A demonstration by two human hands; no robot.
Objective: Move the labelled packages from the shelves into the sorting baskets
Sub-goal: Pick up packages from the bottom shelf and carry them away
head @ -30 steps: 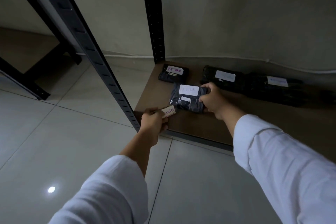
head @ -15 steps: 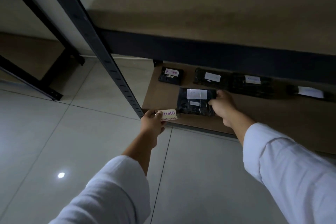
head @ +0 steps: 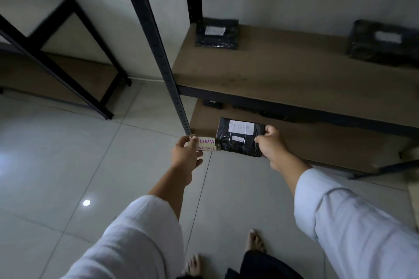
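Bare feet (head: pixel 255 241) on pale floor tiles (head: pixel 68 165) at the bottom, w/ white sleeves (head: pixel 140 240) coming up on both sides.

Left hand (head: pixel 184 156) is out in front of the rack, fingers curled, pinching a small package (head: pixel 207 144) by its left end. It's got a pale label w/ pink handwriting, can't read it tbh. The pkg is in the air right by the foot of the black upright post (head: pixel 158 52), and its right end touches or overlaps the bigger one in the pic.

Right hand (head: pixel 271 146) grips the right edge of a black wrapped package (head: pixel 240 137), thumb on top, fingers tucked under afaict. That one has a white label plus a smaller sticker below it. It sits at the front left corner of the bottom shelf (head: pixel 317 142); can't tell if it's lifted or flat on the board.

Further back, a couple more dark pkgs (head: pixel 212 104) peek out under the edge of the shelf above, mostly hidden.

Middle shelf (head: pixel 283 70) (brown board) has two more black pkgs: one (head: pixel 216 34) at the back left corner by the rear post w/ a white label, another (head: pixel 383 43) at far right, blurry. Wall behind. A second rack (head: pixel 59 36) stands off to the left.
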